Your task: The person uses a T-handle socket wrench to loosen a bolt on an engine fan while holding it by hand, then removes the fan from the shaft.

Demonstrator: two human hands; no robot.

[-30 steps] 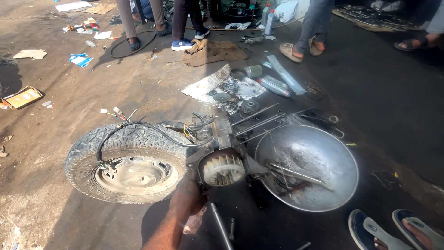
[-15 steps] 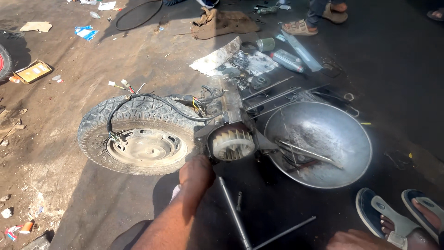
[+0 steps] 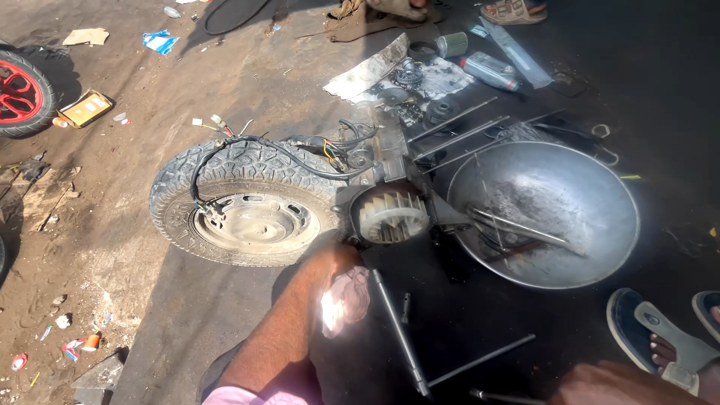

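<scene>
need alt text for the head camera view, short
Looking down, a person's left hand with a pale rag reaches toward the white cooling fan of a scooter engine lying on oily ground, its tyred wheel to the left. A large metal bowl holding tools sits right; loose rods lie nearby.

Far left: 1 red-rimmed wheel [image 3: 21,91] beside a flat cardboard box [image 3: 85,108]. Far centre: clear plastic bottle [image 3: 491,70]. Near right: 2 blue sandals [image 3: 667,341] on dark ground.
</scene>
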